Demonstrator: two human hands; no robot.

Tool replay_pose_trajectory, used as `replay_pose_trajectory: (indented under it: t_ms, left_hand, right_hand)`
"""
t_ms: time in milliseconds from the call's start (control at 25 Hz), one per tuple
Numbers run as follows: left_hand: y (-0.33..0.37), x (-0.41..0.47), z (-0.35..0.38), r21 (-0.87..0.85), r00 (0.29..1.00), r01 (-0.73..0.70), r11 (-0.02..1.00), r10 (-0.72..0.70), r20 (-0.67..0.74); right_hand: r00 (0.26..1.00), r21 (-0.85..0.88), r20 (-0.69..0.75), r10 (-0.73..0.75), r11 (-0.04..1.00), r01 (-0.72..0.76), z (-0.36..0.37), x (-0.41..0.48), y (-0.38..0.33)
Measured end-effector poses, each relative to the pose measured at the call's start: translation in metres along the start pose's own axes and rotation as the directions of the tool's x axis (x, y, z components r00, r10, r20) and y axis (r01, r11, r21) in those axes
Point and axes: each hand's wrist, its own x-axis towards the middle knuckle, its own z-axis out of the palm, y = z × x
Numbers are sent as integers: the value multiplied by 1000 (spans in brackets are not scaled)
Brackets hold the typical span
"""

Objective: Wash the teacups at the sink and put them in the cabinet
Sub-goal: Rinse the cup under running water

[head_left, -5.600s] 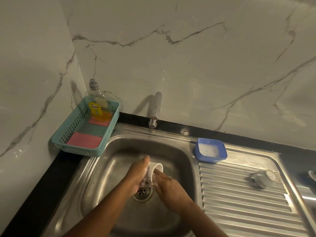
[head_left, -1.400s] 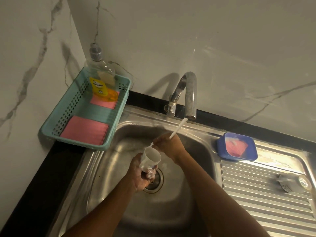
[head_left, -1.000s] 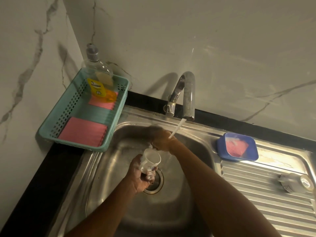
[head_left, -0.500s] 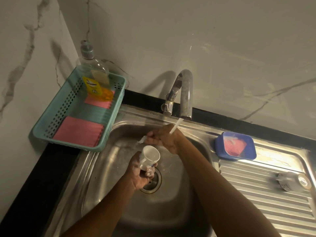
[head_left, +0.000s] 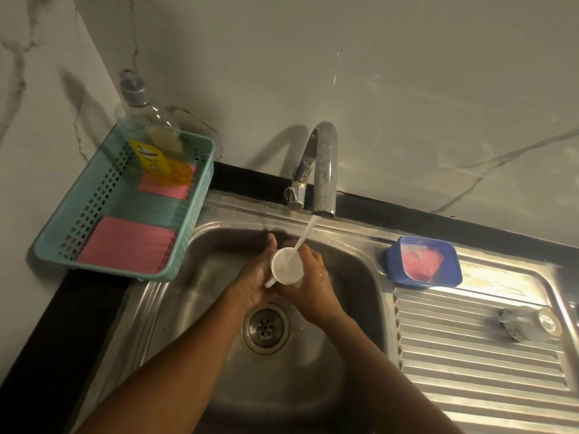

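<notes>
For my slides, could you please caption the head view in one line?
Left hand and right hand hold a white teacup under the running faucet over the sink.

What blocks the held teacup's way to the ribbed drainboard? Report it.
Nothing visible does. The left hand and right hand hold the teacup under the tap; rightward lies only the sink rim. The blue dish sits at the back corner of the drainboard, another cup far right.

Glossy steel sink (head_left: 329, 364), plastic basket (head_left: 188, 220)

Grey-veined white marble walls (head_left: 391, 73), black countertop (head_left: 47, 346), dim warm light from the right.
</notes>
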Motion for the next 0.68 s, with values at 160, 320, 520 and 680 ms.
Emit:
replay_pose_trajectory:
  t_ms: [160, 320, 520, 680]
  left_hand:
    - [0, -6, -6, -30, 985, -40, 999, 34, -166]
    - [-15, -6, -24, 45, 959, -20, 999, 32, -280]
    - [-25, -4, -29, 161, 936, -57, 985, 108, -335]
    - [-28, -3, -27, 213, 928, -61, 975, 134, -349]
  right_hand:
    - [955, 149, -211, 209, 972, -179, 34, 6, 1]
    - [913, 239, -217, 346, 925, -294, 62, 10, 5]
    - [896, 218, -154, 415, 899, -379, 66, 19, 9]
    - [904, 122, -69, 422, 903, -412, 57, 28, 9]
